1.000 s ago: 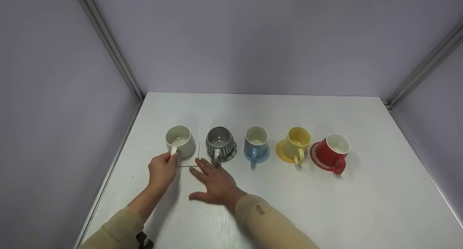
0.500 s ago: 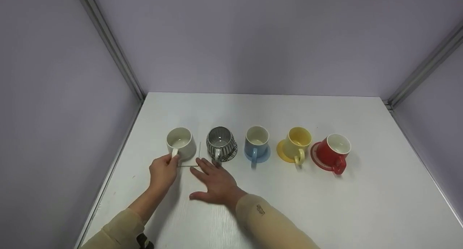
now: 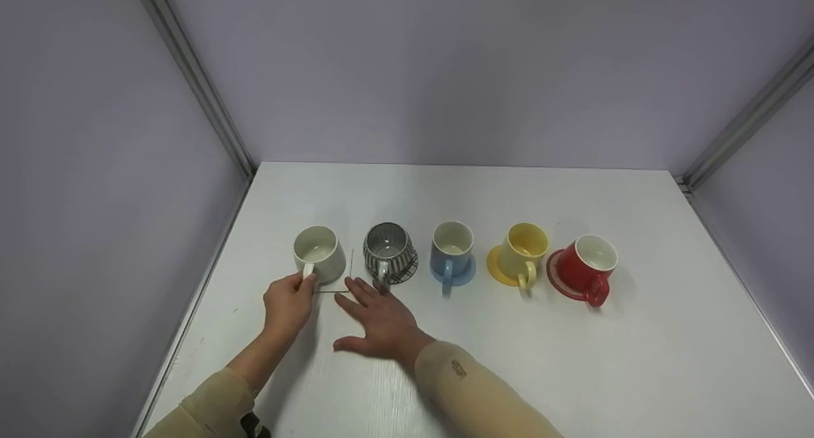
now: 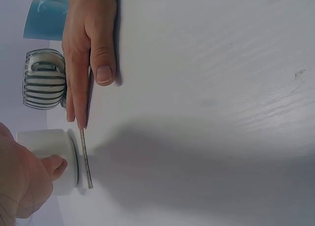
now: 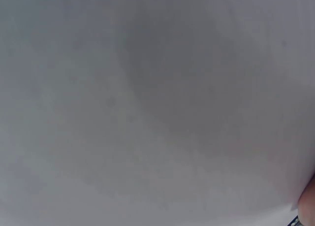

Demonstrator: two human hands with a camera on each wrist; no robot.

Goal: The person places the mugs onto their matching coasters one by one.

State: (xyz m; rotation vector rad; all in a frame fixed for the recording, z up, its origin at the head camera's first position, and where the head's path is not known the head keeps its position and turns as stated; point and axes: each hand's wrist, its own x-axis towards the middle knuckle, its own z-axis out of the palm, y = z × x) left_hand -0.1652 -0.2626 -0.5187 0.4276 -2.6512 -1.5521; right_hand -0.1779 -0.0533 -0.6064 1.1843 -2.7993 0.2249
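Observation:
My left hand [image 3: 287, 304] pinches the handle of a white mug [image 3: 325, 260] at the left end of a row of mugs. Under that mug lies a thin white square coaster [image 3: 348, 284]; its edge shows as a narrow strip in the left wrist view, where the mug's base is close over it. My right hand [image 3: 381, 323] lies flat on the table with fingers straight and thumb spread, fingertips right at the coaster's near right corner. Just beyond those fingers stands a black-and-white striped mug [image 3: 386, 255] on a round checked coaster [image 3: 407, 273].
To the right stand a blue mug [image 3: 447, 260] on a blue coaster [image 3: 469, 276], a yellow mug [image 3: 512, 263] on a yellow coaster [image 3: 498, 274] and a tilted-looking red mug [image 3: 580, 269] on a red coaster [image 3: 555, 282]. The white table [image 3: 572, 374] meets grey walls at the back and sides.
The white mug has come slightly lower and nearer in the head view, with my left hand still on its handle. My right hand has stayed in place.

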